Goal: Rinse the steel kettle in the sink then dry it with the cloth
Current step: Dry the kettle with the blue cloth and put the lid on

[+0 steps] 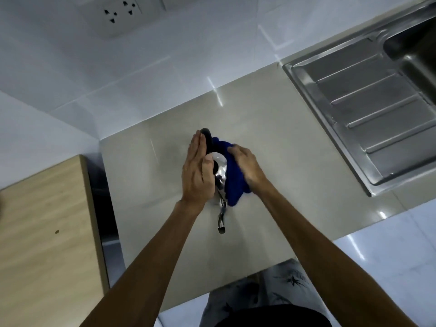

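The steel kettle (220,167) stands on the grey countertop (283,161) between my two hands, its spout (221,223) pointing toward me and its black handle (207,140) at the far side. My left hand (197,169) lies flat against the kettle's left side with fingers straight. A blue cloth (234,182) covers the kettle's right side, and my right hand (245,165) presses on it. Much of the kettle body is hidden by hands and cloth.
The steel sink (410,60) with its ribbed drainboard (368,114) sits at the right. A wooden surface (44,232) lies at the left beyond a dark gap. A wall socket (118,13) is on the tiled wall behind.
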The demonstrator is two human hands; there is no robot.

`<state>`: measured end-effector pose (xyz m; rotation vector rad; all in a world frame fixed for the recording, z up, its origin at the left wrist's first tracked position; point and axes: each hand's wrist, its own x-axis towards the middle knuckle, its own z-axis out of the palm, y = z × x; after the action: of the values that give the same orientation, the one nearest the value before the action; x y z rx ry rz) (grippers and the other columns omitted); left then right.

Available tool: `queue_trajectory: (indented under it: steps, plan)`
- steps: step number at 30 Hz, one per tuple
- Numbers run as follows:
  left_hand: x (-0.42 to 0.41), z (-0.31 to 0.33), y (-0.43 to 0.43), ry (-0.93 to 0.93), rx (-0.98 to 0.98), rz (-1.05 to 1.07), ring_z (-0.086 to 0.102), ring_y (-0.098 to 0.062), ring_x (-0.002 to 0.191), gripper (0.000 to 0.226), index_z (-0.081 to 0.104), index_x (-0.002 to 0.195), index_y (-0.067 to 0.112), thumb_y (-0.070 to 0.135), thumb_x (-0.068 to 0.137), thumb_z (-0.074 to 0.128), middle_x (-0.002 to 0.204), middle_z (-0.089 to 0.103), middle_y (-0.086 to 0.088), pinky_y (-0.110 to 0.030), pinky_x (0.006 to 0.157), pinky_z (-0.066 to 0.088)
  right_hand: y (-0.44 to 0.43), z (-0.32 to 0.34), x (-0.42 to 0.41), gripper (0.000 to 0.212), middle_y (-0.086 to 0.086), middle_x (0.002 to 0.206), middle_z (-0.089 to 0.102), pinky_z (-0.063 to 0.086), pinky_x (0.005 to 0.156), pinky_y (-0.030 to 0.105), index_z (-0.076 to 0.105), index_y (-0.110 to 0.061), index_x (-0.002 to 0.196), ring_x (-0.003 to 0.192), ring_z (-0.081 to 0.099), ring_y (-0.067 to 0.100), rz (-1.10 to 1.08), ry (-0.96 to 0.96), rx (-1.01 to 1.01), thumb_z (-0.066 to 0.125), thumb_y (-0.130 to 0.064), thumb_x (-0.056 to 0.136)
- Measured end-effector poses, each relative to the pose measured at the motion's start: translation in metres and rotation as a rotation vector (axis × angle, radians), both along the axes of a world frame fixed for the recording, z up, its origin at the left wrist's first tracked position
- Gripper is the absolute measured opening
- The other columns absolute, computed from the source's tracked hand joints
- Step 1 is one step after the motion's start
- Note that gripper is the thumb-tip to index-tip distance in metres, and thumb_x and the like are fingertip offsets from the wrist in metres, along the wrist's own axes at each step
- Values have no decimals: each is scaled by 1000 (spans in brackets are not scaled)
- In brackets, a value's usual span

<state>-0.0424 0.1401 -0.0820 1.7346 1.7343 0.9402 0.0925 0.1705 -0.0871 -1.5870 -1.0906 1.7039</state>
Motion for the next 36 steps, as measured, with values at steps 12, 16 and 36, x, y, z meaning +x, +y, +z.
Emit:
queue_trajectory:
  steps: [12,16,36]
  plan:
    - [-1,0,-2,-28,22,-2,31,-32,148,69,36,146,-6,44,101,17,156,35,-21,-51,119,30,-23,-12,0,35,15,113,66,50,92,37,62,-9,122,98,64,22,-54,129,250,54,-30,97]
    - [0,-2,1,-34,59,19,34,-33,146,63,40,143,-7,32,98,22,154,38,-23,-50,118,32,6,-51,22,43,27,111,65,43,100,58,66,-10,114,92,60,33,-82,188,-19,57,-41,86]
    - [1,-5,-1,-16,72,33,34,-31,146,62,38,145,-6,32,99,19,154,37,-23,-33,121,28,-69,-32,-28,37,8,125,60,46,101,42,54,-13,131,115,58,23,-512,67,309,41,-30,101]
